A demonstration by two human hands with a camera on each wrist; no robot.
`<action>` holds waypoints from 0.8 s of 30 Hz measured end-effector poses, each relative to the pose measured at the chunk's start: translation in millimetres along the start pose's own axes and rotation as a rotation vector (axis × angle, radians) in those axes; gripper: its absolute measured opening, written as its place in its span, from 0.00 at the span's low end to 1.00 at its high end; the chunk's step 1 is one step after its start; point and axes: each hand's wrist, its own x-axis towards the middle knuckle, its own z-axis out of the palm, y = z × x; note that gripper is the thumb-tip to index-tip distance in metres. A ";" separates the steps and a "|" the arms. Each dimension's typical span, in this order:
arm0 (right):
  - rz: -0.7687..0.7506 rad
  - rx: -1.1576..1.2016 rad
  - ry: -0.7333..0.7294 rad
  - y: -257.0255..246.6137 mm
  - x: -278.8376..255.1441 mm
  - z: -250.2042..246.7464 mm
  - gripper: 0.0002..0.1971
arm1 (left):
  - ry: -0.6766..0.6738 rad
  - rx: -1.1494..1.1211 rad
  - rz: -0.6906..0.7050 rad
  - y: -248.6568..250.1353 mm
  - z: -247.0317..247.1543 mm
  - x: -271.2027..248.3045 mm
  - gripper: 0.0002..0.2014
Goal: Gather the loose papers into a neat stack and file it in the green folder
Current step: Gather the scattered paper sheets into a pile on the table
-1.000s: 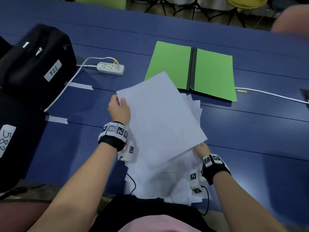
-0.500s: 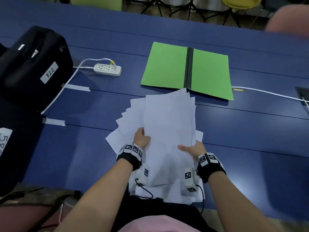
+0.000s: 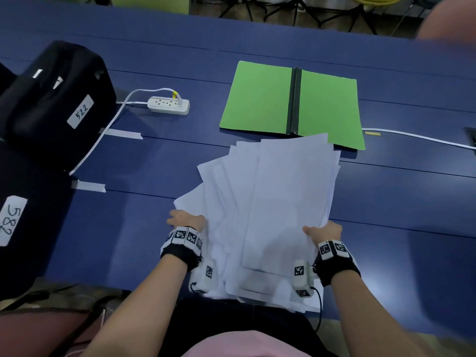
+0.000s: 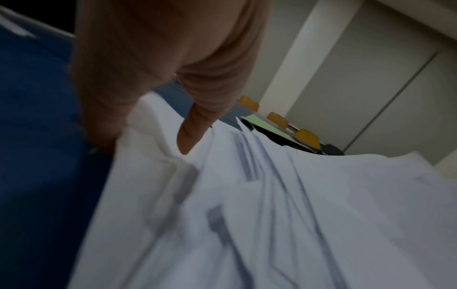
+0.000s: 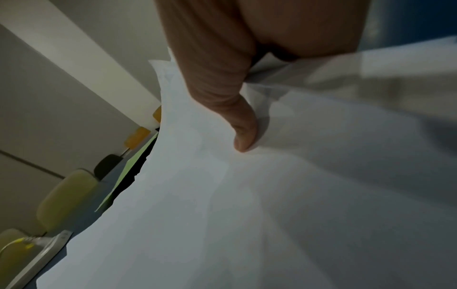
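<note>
A fanned bundle of white papers is held over the near part of the blue table. My left hand grips its left edge, thumb on top in the left wrist view. My right hand grips the right edge, thumb pressed on the top sheet. The sheets are uneven, corners sticking out at the far left. The green folder lies open and flat just beyond the papers, its black spine in the middle; the papers' far corner overlaps its near edge.
Two black cases stand at the left, labelled 522 and 582. A white power strip with its cable lies left of the folder. Another white cable runs to the right. Tape strips mark the table. Chairs stand beyond the far edge.
The lifted sheet came down onto the pile. Both hands moved to the pile's near side edges and hold the bundle, which has shifted slightly away from me toward the folder.
</note>
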 end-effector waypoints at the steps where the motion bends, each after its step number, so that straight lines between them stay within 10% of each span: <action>1: -0.029 -0.001 -0.017 -3.3 -3.6 1.9 0.09 | -0.020 -0.067 0.030 1.5 6.9 0.7 0.28; 7: -0.146 0.030 -0.191 -3.9 -3.2 0.2 0.19 | -0.086 -0.401 0.198 5.6 1.5 25.0 0.10; 13: -0.134 0.156 -0.252 -7.1 2.0 -5.1 0.39 | -0.242 -0.389 0.159 4.0 -2.3 35.9 0.24; 18: -0.095 -0.106 -0.424 -13.2 6.1 13.2 0.34 | -0.444 -0.243 0.188 -0.7 11.5 25.5 0.38; 24: -0.169 -0.155 -0.276 -23.6 12.1 19.9 0.41 | -0.705 -0.315 0.125 -9.2 3.9 41.5 0.55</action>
